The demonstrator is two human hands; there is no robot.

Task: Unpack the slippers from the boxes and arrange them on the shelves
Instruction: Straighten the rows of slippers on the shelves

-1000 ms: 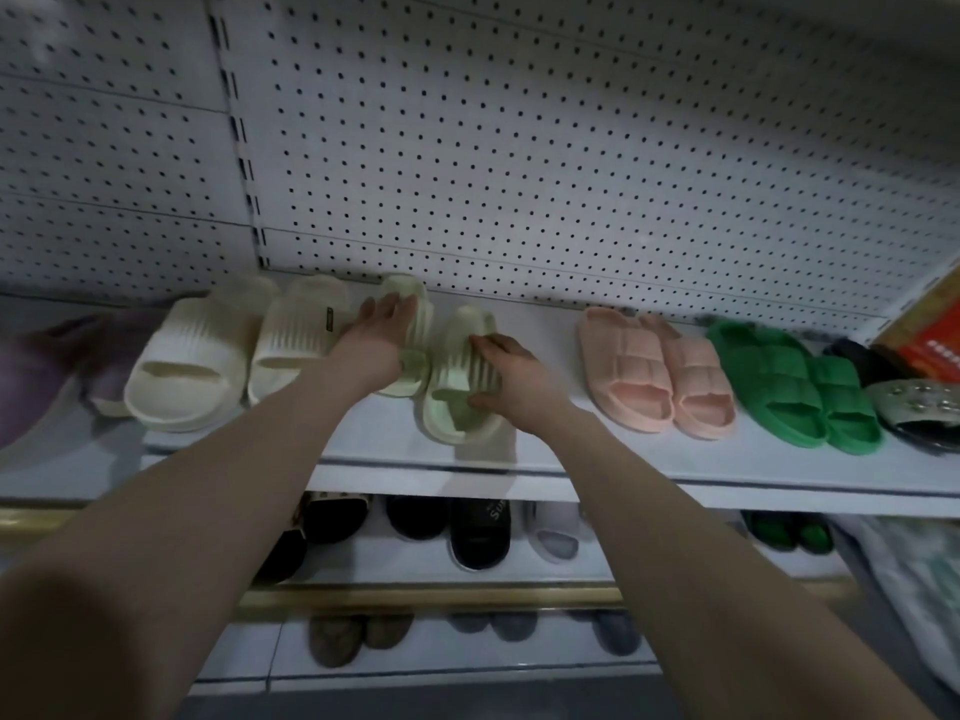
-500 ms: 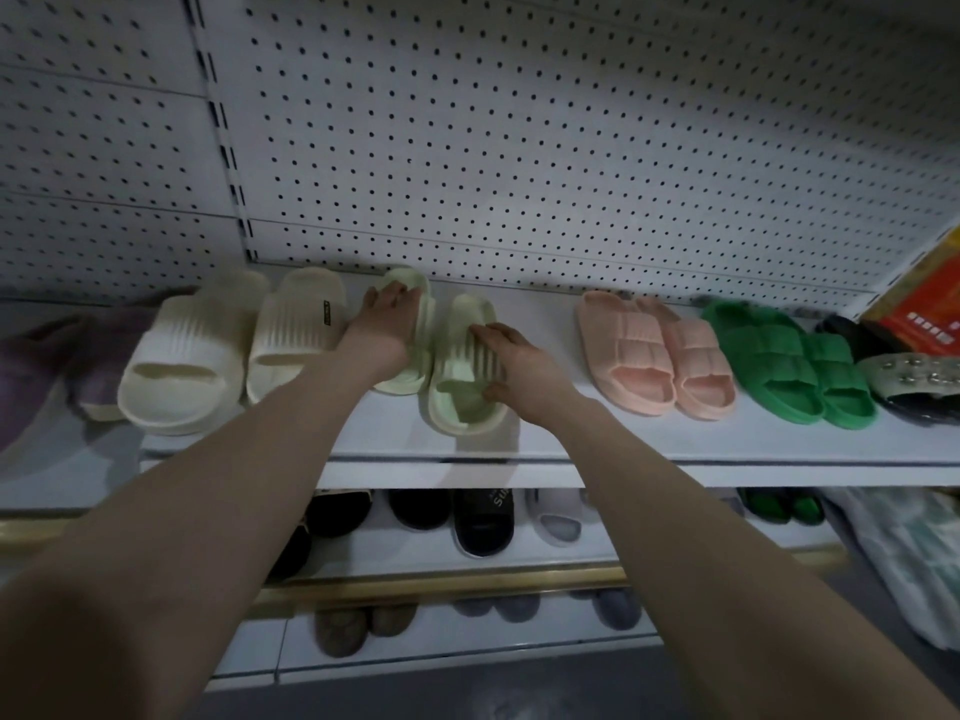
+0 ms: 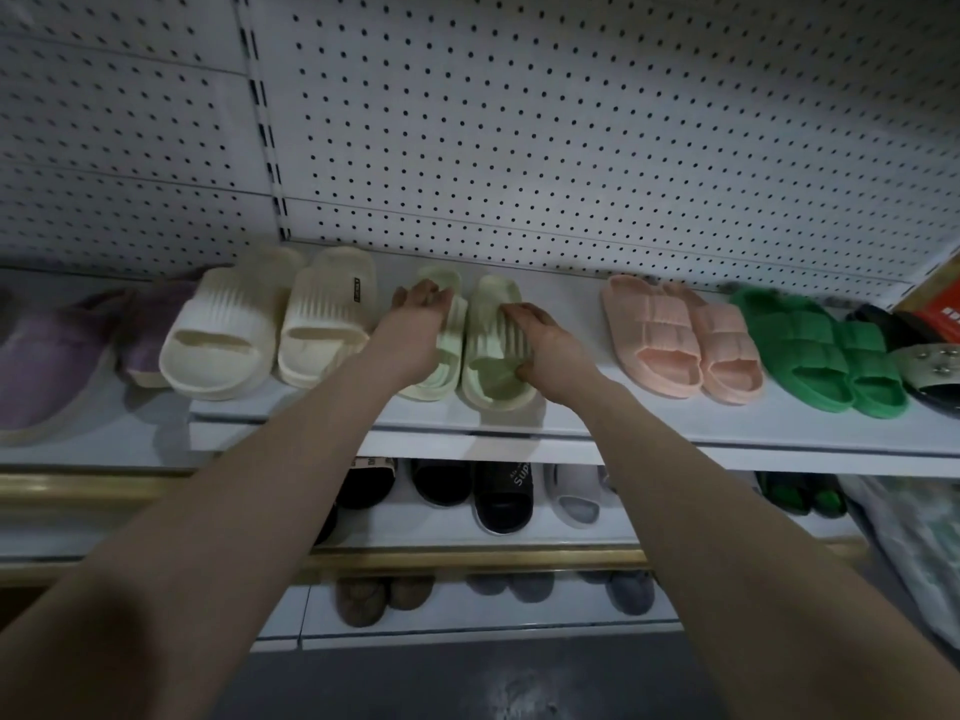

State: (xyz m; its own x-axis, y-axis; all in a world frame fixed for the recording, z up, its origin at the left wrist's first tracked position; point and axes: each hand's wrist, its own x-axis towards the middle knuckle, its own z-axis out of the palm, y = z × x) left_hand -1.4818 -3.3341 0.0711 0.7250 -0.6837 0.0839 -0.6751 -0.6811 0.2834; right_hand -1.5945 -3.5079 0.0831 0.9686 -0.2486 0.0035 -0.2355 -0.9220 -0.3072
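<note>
At the front edge of the shelf (image 3: 649,413), my left hand (image 3: 413,332) clasps the left slipper (image 3: 439,376), my right hand (image 3: 553,348) the right slipper (image 3: 493,376).

Top shelf (image 3: 623,420): left hand (image 3: 415,327) lies over the left pale-green slipper (image 3: 451,337), fingers curled on its strap. Right hand (image 3: 548,343) pinches the strap of the right pale-green slipper (image 3: 491,319), touching at 3 o'clock. Cream pair (image 3: 223,330) at 9 o'clock, pink pair (image 3: 670,335) at 3 o'clock.
</note>
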